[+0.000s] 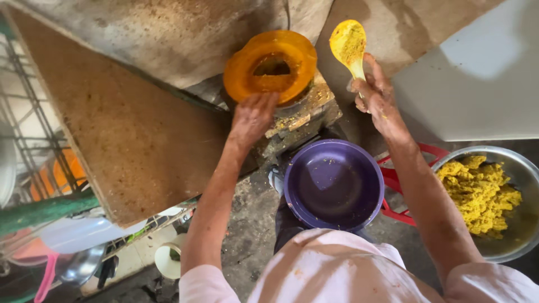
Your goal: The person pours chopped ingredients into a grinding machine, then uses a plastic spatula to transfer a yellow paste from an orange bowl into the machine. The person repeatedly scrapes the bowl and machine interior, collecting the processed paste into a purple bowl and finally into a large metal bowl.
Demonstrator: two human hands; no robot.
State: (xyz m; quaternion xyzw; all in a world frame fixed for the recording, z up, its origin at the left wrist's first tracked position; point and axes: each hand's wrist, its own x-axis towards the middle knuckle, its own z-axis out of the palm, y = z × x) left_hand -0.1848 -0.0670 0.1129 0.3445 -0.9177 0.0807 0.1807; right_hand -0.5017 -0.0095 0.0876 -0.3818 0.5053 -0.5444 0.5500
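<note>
At upper centre, the left hand (254, 115) rests spread-fingered on an orange plastic funnel-shaped hopper (270, 66); the right hand (375, 95) grips a yellow-caked plastic spoon (348, 46), held upright.

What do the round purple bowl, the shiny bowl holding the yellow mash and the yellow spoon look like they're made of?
The round purple bowl looks like plastic: solid colour, dull soft sheen. The shiny bowl of yellow mash seems to be steel, with a grey mirror-like rim. The yellow spoon in the right hand is probably plastic, though mash coats it.
</note>
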